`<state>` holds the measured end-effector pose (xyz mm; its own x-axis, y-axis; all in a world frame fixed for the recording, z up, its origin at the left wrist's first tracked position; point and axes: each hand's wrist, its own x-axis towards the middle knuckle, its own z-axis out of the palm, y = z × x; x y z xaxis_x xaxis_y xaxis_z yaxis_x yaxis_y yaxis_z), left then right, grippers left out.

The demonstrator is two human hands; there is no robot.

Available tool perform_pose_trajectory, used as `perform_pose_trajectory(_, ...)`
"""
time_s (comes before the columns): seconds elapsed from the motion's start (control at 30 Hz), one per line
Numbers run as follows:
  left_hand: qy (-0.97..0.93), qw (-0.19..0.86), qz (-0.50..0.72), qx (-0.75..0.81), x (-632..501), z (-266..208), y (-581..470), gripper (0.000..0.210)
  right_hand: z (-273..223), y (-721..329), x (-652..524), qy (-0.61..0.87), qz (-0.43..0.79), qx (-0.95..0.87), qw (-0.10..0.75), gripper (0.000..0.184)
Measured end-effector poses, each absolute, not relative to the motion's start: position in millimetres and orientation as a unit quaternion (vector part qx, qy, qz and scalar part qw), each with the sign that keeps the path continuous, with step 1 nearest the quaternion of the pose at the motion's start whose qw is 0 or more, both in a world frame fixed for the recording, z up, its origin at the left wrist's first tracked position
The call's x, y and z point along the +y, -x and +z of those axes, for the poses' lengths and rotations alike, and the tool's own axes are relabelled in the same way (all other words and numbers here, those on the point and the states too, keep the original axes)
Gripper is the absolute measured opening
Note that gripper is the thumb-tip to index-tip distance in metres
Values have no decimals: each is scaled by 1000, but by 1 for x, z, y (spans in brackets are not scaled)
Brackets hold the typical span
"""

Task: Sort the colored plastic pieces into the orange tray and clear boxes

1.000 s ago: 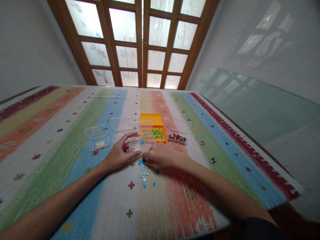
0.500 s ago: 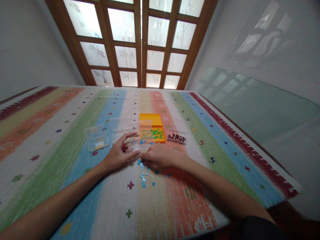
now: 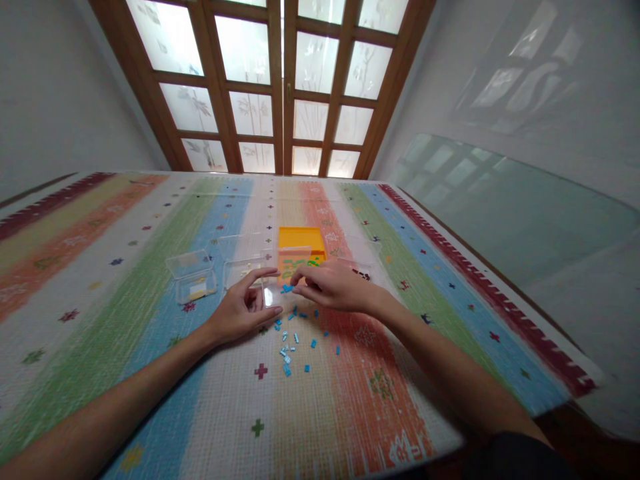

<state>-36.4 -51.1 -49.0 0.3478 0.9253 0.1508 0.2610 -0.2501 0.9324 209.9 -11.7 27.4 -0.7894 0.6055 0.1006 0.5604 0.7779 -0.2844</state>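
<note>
My left hand curls its thumb and fingers round the left end of a small clear plastic box. Over that box, my right hand pinches thumb and forefinger together, with small blue bricks right at the fingertips. Which of these lie in the box and which are held is hard to tell. Loose blue bricks are scattered on the striped tablecloth, on the near side of both hands. The right hand partly covers the box's right side.
Behind the hands stands an open yellow case with green bricks. A clear box of dark brown bricks is partly hidden by my right hand. To the left sit an open clear box and another clear box with pale pieces.
My right hand has moved up and away from the blue pile to the clear box, uncovering more loose blue bricks. The left hand stays in place on the box.
</note>
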Motion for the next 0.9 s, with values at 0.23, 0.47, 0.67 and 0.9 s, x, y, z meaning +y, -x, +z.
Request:
perform_pose_trajectory(0.23,-699,447,386,403,-52,-50,39,72,13,-202,-10,372,-7,-928,13,26)
perform_pose_trajectory(0.47,-694,445,396,404,-52,-48,38,71,12,-199,-13,386,-17,-922,-13,30)
perform_pose_trajectory(0.67,-694,441,390,414,-52,-48,38,69,22,-204,-12,394,-15,-919,-1,32)
perform_pose_trajectory(0.9,-679,449,394,427,-49,-50,37,70,33,-213,-15,344,27,-938,42,24)
